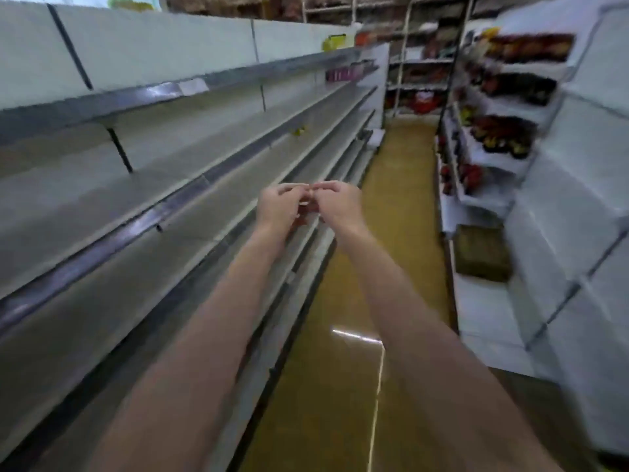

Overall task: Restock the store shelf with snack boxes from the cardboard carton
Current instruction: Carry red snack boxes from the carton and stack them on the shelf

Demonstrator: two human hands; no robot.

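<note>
Store aisle with a glossy ochre floor (343, 294), seen from head height, blurred throughout. Long grey metal shelf tiers (143, 212) fill the field from 7 to 11 o'clock and stand mostly bare; a row of small pink boxes (342, 73) sits on an upper tier at about 12 o'clock, and a yellow packet (335, 41) lies above it. White shelving (551, 253) from 1 to 4 o'clock carries dark trays of red and yellow goods (500, 134). A brown woven or cardboard-like box (481, 252) rests on a low tier at 3 o'clock; whether it is the supply carton cannot be told.

Both bare forearms extend from 6 o'clock toward the centre. Left hand (280, 204) and right hand (337, 204) meet with fingertips touching or nearly so, fingers curled inward around a small reddish object (308, 208) between them. The object is too blurred to identify, and which hand actually bears it cannot be told. Held together in front of the bare tiers, the hands appear to be working on or steadying 1 small item with both sets of fingers, probably ahead of shelving it.

Judged from the empty tiers, restocking is at an early stage.
</note>
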